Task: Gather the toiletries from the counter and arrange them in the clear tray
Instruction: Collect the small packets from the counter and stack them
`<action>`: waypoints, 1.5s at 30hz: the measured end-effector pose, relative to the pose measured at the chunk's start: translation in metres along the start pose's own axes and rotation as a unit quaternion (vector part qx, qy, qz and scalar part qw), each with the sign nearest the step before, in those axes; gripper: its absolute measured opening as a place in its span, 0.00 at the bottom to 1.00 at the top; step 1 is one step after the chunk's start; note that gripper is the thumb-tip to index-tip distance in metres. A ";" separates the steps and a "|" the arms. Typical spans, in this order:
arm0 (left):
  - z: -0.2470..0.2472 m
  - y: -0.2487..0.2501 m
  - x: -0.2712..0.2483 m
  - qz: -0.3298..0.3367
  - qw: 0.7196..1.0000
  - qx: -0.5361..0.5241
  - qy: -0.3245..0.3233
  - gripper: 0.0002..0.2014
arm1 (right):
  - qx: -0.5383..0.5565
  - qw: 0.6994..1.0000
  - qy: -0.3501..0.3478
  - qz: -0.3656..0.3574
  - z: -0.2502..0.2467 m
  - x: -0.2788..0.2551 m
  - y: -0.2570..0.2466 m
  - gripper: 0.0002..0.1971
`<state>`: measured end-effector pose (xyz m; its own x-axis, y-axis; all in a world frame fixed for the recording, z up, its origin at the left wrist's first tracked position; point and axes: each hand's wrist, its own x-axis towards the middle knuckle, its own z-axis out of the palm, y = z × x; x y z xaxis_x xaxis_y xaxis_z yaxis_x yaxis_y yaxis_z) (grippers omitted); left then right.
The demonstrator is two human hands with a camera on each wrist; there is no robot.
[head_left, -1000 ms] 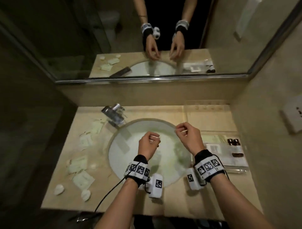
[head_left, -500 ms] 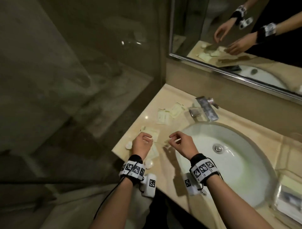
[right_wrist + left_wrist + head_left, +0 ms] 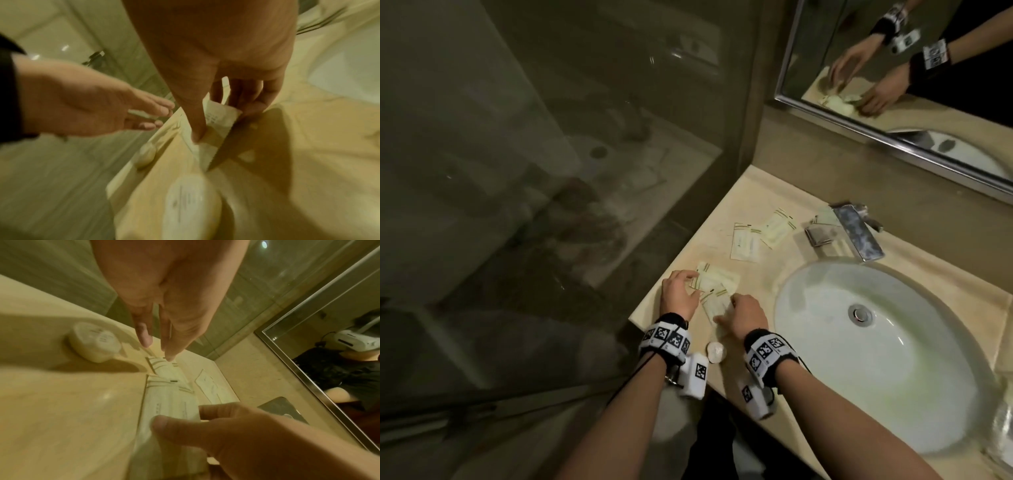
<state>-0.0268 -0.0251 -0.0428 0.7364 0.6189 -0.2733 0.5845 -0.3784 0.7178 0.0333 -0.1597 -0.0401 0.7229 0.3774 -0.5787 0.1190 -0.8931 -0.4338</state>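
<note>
Several pale sachets lie on the beige counter (image 3: 690,240) left of the sink. My right hand (image 3: 726,308) pinches the nearest sachet (image 3: 714,303) between thumb and fingers; the right wrist view shows that sachet (image 3: 218,116) lifted at one end. My left hand (image 3: 690,275) reaches with straight fingers to the corner of a second sachet (image 3: 719,279), fingertips (image 3: 168,357) touching it. Two more sachets (image 3: 744,243) lie farther back. A round wrapped soap (image 3: 715,352) sits by my wrists, and another round soap (image 3: 94,340) sits at the counter's edge. Only a corner of the clear tray (image 3: 1003,425) shows at far right.
The white basin (image 3: 893,394) fills the counter's middle, with a chrome faucet (image 3: 856,236) behind it. A glass shower wall (image 3: 585,171) closes the left side, right at the counter's edge. A mirror (image 3: 893,68) hangs above the back wall.
My view swung left from the basin to the counter's left end. Both hands moved from above the basin down to the sachets, and my right hand took hold of one.
</note>
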 end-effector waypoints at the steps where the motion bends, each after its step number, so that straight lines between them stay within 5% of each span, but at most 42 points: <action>1: 0.002 0.003 0.006 0.004 1.000 0.007 -0.008 0.18 | 0.030 1.000 -0.003 0.006 -0.006 0.003 0.003 0.23; 8: 0.019 0.023 0.029 0.084 0.975 0.171 -0.111 0.35 | 0.178 0.983 0.041 0.016 -0.057 0.007 0.035 0.27; 11: 0.023 0.028 0.032 0.084 0.955 0.275 -0.067 0.31 | 0.233 0.970 0.070 0.014 -0.070 0.002 0.052 0.21; 15: 0.022 0.045 0.033 0.050 0.949 0.299 -0.084 0.19 | 0.328 0.940 0.089 0.024 -0.083 -0.007 0.075 0.18; 20: 0.019 0.080 0.027 -0.015 0.985 0.063 -0.158 0.20 | 0.431 0.899 0.075 -0.016 -0.109 -0.037 0.093 0.11; 25: 0.028 0.136 -0.003 0.011 0.971 -0.097 -0.220 0.13 | 0.479 0.871 0.103 -0.046 -0.137 -0.066 0.123 0.10; 28: 0.042 0.158 -0.022 -0.003 0.951 -0.162 -0.262 0.26 | 0.501 0.853 0.135 -0.049 -0.154 -0.085 0.146 0.12; 30: 0.052 0.173 -0.035 -0.008 0.940 -0.202 -0.276 0.22 | 0.521 0.838 0.154 -0.050 -0.163 -0.097 0.157 0.13; 39: 0.137 0.248 -0.110 -0.151 0.831 -0.405 -0.351 0.12 | 0.512 0.795 0.318 -0.069 -0.199 -0.157 0.224 0.11; 45: 0.188 0.270 -0.140 -0.201 0.740 -0.439 -0.469 0.34 | 0.369 0.817 0.428 -0.117 -0.204 -0.186 0.243 0.09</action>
<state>0.0919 -0.3431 0.0695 0.7158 -0.3450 -0.6071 0.6775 0.5537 0.4841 0.0668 -0.4973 0.1030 0.9878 -0.0747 0.1365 0.1069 -0.3112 -0.9443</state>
